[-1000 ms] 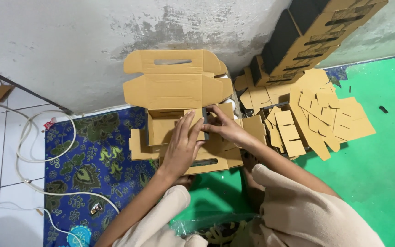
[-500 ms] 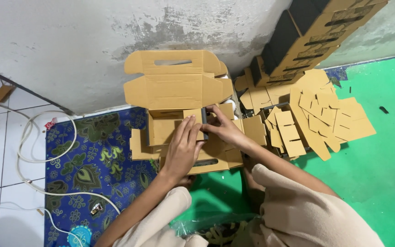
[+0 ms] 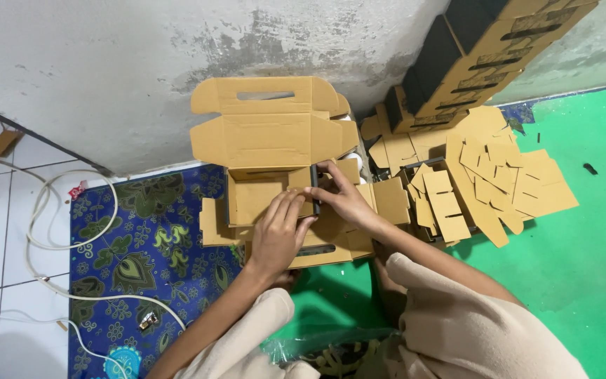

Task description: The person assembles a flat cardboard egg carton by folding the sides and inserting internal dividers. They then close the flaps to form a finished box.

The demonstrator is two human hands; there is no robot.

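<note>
Cardboard box point(image 3: 275, 175) under both hands: left hand point(image 3: 278, 235) pressing flap, right hand point(image 3: 341, 200) pinching wall.

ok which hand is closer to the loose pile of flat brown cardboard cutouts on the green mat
Right. The right hand rests on the half-folded brown cardboard box, just left of the pile of flat brown cardboard cutouts. The left hand presses the same box farther left.
</note>
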